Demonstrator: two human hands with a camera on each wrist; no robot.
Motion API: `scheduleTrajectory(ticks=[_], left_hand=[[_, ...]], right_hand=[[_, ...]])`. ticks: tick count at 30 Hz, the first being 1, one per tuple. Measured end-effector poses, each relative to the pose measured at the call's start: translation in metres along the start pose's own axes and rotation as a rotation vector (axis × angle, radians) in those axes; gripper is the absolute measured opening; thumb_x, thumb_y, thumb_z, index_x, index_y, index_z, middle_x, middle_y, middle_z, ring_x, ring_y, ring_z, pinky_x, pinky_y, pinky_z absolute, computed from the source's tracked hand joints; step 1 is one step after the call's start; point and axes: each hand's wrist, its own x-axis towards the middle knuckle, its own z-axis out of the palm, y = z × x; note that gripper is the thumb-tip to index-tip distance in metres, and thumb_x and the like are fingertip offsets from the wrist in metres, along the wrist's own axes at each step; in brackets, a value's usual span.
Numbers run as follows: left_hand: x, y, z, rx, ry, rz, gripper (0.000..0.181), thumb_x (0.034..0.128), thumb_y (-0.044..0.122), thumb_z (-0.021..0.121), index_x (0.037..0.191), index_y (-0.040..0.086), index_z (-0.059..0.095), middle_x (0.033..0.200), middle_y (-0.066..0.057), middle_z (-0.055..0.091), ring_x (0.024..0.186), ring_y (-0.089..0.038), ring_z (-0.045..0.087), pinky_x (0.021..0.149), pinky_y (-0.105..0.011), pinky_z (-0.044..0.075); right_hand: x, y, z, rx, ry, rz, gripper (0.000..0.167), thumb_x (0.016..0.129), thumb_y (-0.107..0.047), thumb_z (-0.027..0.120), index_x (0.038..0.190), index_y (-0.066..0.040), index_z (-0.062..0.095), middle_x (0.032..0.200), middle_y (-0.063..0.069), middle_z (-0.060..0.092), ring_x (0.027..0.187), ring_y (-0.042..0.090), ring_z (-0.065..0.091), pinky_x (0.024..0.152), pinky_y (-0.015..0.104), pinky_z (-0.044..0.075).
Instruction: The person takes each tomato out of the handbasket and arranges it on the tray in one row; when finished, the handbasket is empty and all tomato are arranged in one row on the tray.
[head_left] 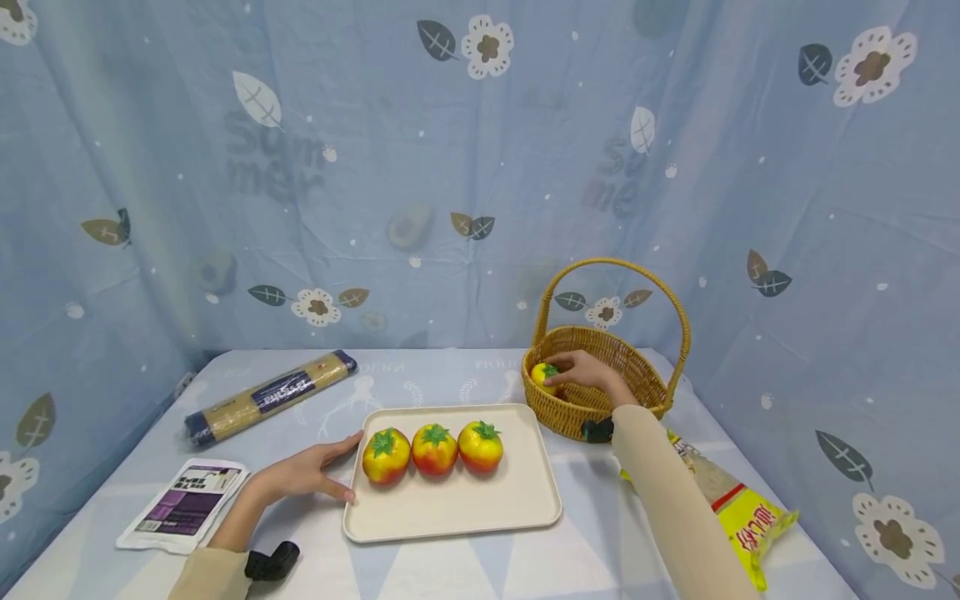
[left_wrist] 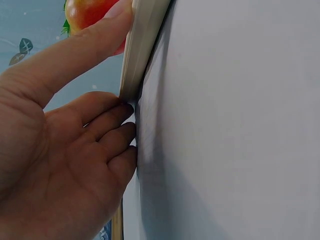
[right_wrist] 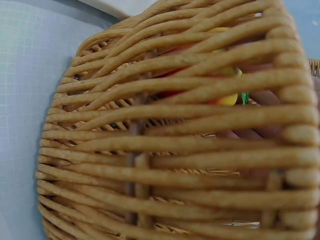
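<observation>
Inside the left part of the wicker basket (head_left: 577, 410), my right hand (head_left: 588, 371) holds a yellow-red tomato with a green leafy top (head_left: 540, 377). In the right wrist view, the basket's weave (right_wrist: 200, 155) hides most of that hand and the tomato (right_wrist: 229, 99). My left hand (head_left: 303, 475) rests against the left edge of a cream tray (head_left: 457, 512), thumb and fingers spread along it. Its thumb touches the rim (left_wrist: 142, 45) in the left wrist view. On the tray, three similar tomatoes, the middle one (head_left: 435, 454) among them, sit in a row.
A long pack of pasta (head_left: 273, 397) lies at the back left, with a white and purple pouch (head_left: 183, 506) in front of it. Under and beside the right forearm lies a yellow bag (head_left: 738, 508). The basket's tall handle (head_left: 611, 262) arches up near the patterned curtain.
</observation>
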Motion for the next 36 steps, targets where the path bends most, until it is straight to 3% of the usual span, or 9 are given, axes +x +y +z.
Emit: scheduleTrajectory(ticks=[8,13,18,27,36], left_hand=[[0.001,-0.001,0.001,0.005,-0.002,-0.001,0.102,0.0758,0.025,0.083,0.150,-0.007,0.020,0.151,-0.033,0.018,0.137,-0.054,0.016,0.109,-0.065,0.016],[0.001,-0.001,0.002,-0.004,-0.002,-0.010,0.102,0.0754,0.024,0.083,0.150,-0.006,0.020,0.151,-0.033,0.018,0.137,-0.053,0.016,0.110,-0.065,0.016],[0.001,-0.001,0.001,-0.006,-0.004,-0.009,0.102,0.0753,0.024,0.083,0.150,-0.006,0.020,0.151,-0.033,0.018,0.137,-0.054,0.016,0.110,-0.065,0.016],[-0.001,0.001,-0.001,-0.011,-0.011,-0.001,0.101,0.0762,0.024,0.082,0.149,-0.007,0.019,0.151,-0.034,0.017,0.137,-0.054,0.015,0.109,-0.065,0.016],[0.001,-0.001,0.000,-0.036,-0.013,-0.009,0.102,0.0758,0.023,0.083,0.150,-0.007,0.019,0.152,-0.033,0.016,0.138,-0.053,0.014,0.110,-0.064,0.015]], right_hand=[[0.000,0.007,0.002,-0.030,0.017,-0.010,0.063,0.086,-0.033,0.073,0.138,-0.003,0.053,0.133,0.018,0.056,0.120,0.035,0.053,0.098,0.049,0.046],[-0.006,0.002,-0.003,-0.093,0.039,0.027,0.062,0.088,-0.035,0.071,0.138,-0.005,0.053,0.134,0.019,0.056,0.121,0.037,0.052,0.097,0.052,0.046],[-0.014,-0.002,-0.007,-0.107,0.105,0.085,0.063,0.086,-0.038,0.072,0.138,-0.006,0.054,0.131,0.019,0.058,0.120,0.038,0.052,0.096,0.052,0.046],[-0.029,-0.006,-0.008,-0.095,0.221,0.122,0.065,0.086,-0.038,0.072,0.137,-0.002,0.054,0.129,0.022,0.058,0.116,0.038,0.054,0.094,0.050,0.048],[-0.052,-0.024,-0.012,-0.068,0.341,0.080,0.068,0.086,-0.040,0.071,0.139,-0.002,0.051,0.129,0.024,0.057,0.114,0.039,0.056,0.091,0.050,0.049]])
